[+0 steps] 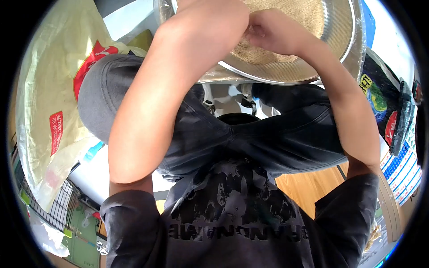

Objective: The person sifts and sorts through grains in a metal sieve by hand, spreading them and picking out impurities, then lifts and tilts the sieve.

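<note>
A round metal mesh sieve (342,33) holds a layer of fine tan grains (304,15) at the top of the view. My left hand (214,22) is over the sieve's left side, with its fingers mostly hidden behind its back and the frame edge. Close against it, my right hand (279,33) is above the grains with its fingers curled in a pinch. Whatever the curled fingers hold is too small or hidden to make out.
Clear plastic (357,62) lies under the sieve. A large pale yellow bag (53,89) with red labels stands at left. At right are a black printed bag (380,89) and blue-and-white boxes (402,172). My knees are below the sieve, above a wooden floor (308,183).
</note>
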`<action>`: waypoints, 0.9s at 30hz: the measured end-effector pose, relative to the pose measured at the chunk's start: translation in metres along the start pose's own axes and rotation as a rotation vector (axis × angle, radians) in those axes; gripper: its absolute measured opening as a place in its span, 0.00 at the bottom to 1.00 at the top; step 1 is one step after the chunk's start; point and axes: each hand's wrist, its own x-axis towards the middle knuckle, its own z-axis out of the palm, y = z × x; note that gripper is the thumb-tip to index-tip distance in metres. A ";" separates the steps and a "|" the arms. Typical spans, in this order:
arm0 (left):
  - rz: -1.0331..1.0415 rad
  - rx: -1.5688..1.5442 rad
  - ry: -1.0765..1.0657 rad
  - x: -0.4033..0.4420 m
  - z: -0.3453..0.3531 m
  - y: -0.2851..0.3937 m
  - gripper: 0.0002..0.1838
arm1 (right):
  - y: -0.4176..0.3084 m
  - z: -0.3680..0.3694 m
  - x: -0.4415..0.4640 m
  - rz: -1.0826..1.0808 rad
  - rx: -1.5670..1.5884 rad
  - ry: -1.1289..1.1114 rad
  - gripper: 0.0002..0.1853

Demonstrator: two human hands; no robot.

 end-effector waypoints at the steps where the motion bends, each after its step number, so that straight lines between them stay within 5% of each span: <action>1: 0.029 0.045 -0.038 0.001 -0.001 -0.001 0.12 | -0.006 -0.022 -0.003 0.019 -0.029 -0.053 0.09; 5: 0.049 0.391 0.142 0.012 0.027 -0.006 0.10 | -0.016 -0.105 -0.034 0.160 -0.192 -0.096 0.13; 6: 0.024 0.346 0.066 0.013 0.028 -0.004 0.10 | 0.011 -0.099 -0.054 0.126 -0.078 0.185 0.08; 13: 0.063 0.295 -0.144 0.017 0.040 0.008 0.12 | 0.019 -0.162 -0.139 0.696 -0.176 0.182 0.10; 17: 0.206 0.265 0.002 0.014 0.049 0.001 0.13 | 0.050 -0.164 -0.164 0.784 -0.233 0.123 0.12; 27: 0.181 0.296 -0.018 0.016 0.046 -0.008 0.12 | 0.056 -0.158 -0.150 0.780 -0.334 0.181 0.13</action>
